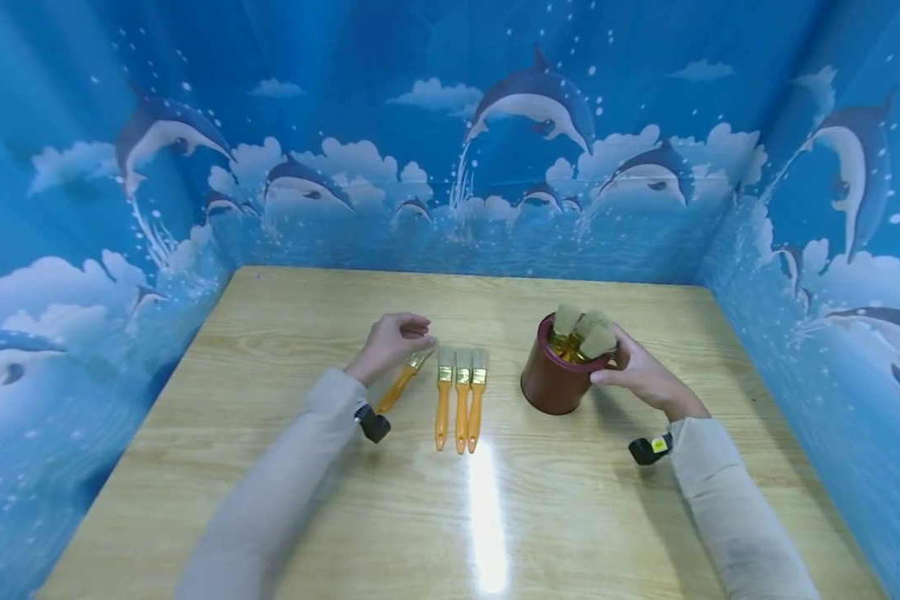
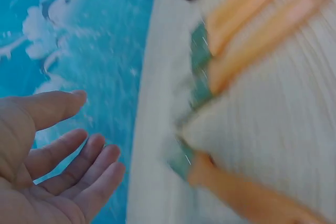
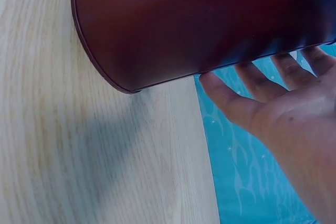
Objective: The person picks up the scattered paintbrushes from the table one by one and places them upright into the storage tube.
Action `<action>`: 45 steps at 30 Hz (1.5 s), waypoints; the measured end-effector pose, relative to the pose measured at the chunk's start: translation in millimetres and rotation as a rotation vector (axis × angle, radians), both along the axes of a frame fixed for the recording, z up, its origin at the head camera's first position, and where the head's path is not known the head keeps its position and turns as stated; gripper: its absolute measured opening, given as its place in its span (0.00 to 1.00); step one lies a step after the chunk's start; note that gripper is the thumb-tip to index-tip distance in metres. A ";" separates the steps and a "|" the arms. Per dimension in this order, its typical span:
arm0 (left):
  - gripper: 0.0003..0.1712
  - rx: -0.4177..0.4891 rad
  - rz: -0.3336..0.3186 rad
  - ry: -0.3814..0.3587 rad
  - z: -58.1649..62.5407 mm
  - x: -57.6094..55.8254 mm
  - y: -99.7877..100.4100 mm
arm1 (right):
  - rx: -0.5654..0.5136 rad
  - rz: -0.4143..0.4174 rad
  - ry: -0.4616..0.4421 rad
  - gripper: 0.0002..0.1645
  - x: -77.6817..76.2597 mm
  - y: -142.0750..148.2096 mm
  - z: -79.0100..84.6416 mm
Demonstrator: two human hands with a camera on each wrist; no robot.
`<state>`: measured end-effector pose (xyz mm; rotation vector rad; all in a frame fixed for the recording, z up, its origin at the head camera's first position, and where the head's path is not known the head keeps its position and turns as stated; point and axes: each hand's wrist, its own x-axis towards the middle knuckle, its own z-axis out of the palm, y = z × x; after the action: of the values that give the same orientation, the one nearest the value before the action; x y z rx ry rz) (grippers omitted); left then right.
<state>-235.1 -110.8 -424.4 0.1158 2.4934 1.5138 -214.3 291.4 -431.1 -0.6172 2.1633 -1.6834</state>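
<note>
My left hand (image 1: 394, 342) hovers at the bristle end of a slanted paintbrush (image 1: 397, 392), partly covering it. In the left wrist view its fingers (image 2: 86, 166) are loosely bent with nothing between them. To the right of that brush, three more paintbrushes (image 1: 462, 408) lie side by side, bristles away from me, orange handles towards me. My right hand (image 1: 648, 375) holds a dark red-brown cylindrical pot (image 1: 553, 385) at its right side, thumb in front and fingers reaching behind. Several bundled paintbrushes (image 1: 583, 329) stand in the pot with bristles up.
The light wooden table (image 1: 330, 500) has a bright light reflection in front of the brushes. A blue curtain (image 1: 435, 108) printed with dolphins encloses the back and both sides. A small black camera sits on each wrist.
</note>
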 end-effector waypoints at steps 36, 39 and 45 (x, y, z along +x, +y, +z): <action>0.20 -0.354 0.075 -0.007 -36.2 -4.1 -5.1 | 0.037 -0.022 0.000 0.55 -2.3 0.5 0.1; 0.19 -0.329 0.074 -0.040 -36.4 -4.5 -5.5 | 0.032 -0.019 0.005 0.55 -2.4 1.0 -0.8; 0.14 -0.310 0.061 -0.085 -37.5 -5.8 -9.8 | 0.032 -0.018 -0.008 0.55 -2.4 0.4 0.0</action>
<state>-240.9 -120.6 -461.9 -0.0754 2.6453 1.1082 -216.7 291.9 -431.0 -0.5828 2.1925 -1.6546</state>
